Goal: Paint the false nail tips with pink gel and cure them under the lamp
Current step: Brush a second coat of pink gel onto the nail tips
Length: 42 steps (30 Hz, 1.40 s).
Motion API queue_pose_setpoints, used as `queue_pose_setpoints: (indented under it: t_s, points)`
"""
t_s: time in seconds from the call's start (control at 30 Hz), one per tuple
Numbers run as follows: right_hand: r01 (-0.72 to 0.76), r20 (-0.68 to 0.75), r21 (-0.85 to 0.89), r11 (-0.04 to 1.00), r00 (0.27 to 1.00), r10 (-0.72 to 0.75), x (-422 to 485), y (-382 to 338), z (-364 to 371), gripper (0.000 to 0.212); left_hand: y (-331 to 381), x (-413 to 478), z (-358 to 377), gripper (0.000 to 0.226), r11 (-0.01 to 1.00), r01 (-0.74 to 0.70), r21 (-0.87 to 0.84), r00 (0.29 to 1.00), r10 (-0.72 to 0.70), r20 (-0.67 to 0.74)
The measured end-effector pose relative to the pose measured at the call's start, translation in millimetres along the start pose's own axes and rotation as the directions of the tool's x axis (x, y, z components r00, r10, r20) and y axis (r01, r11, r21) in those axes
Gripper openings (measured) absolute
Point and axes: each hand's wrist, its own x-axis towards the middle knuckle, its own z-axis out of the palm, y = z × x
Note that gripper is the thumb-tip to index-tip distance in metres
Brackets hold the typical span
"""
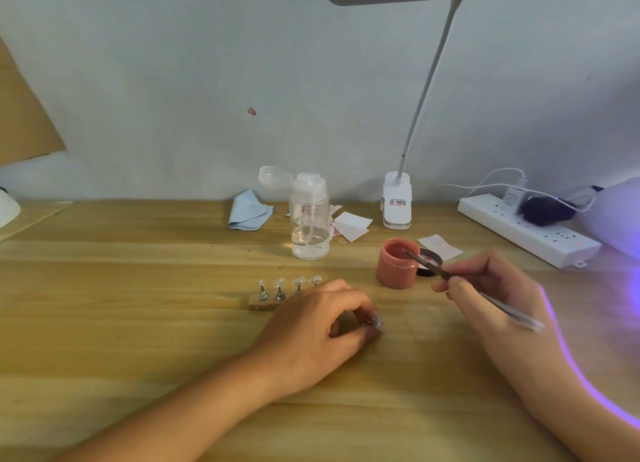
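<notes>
An open pink gel jar [396, 265] stands right of centre, its black lid [430, 261] lying just behind it. My right hand [495, 285] grips a thin brush [433, 266] whose tip rests in the jar's mouth. My left hand [322, 326] rests on the wooden table [138, 288] and pinches a small nail tip on its stand [375, 323] between thumb and finger. Behind that hand a wooden holder [261, 304] carries several clear nail tips on metal stands [280, 290]; its right end is hidden by the hand.
A clear pump bottle [310, 219] with its cap flipped open stands mid-table, a blue cloth [249, 210] and paper wipes [351, 226] beside it. A clip desk lamp [397, 202] sits at the back. A power strip [530, 229] and a glowing purple curing lamp [616, 216] occupy the right.
</notes>
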Motion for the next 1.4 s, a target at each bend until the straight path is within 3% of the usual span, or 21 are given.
queue_pose_setpoints:
  t_s: [0.23, 0.4, 0.5, 0.63, 0.93, 1.4]
  points:
    - [0.046, 0.019, 0.008, 0.999, 0.999, -0.046, 1.7, 4.2, 0.5, 0.016, 0.6, -0.5, -2.0, 0.009, 0.999, 0.016, -0.045, 1.0, -0.015, 0.023]
    - [0.243, 0.033, -0.006, 0.97, 0.969, -0.243, -4.5, 1.7, 0.2, 0.017, 0.2, -0.7, -2.2, 0.007, 0.997, 0.0, -0.078, 1.0, 0.0, -0.002]
    - [0.463, 0.181, -0.247, 0.851, 0.885, -0.429, -13.8, -2.2, 4.6, 0.01, 1.4, -0.3, -3.6, 0.005, 0.992, -0.02, -0.127, 0.999, 0.015, -0.036]
    - [0.616, 0.385, -0.388, 0.686, 0.784, -0.487, -20.8, 0.1, 12.8, 0.027, 5.1, -1.4, -4.8, 0.013, 0.98, -0.069, -0.186, 0.998, 0.067, -0.019]
    - [0.637, 0.393, -0.389, 0.665, 0.768, -0.505, -17.8, 0.5, 10.3, 0.02, 6.4, -2.3, -5.2, 0.022, 0.977, -0.064, -0.205, 0.998, 0.061, -0.023]
    - [0.669, 0.411, -0.387, 0.635, 0.742, -0.53, -19.0, -1.1, 8.8, 0.023, 6.7, -3.6, -5.8, 0.009, 0.976, -0.104, -0.192, 0.994, 0.093, -0.065]
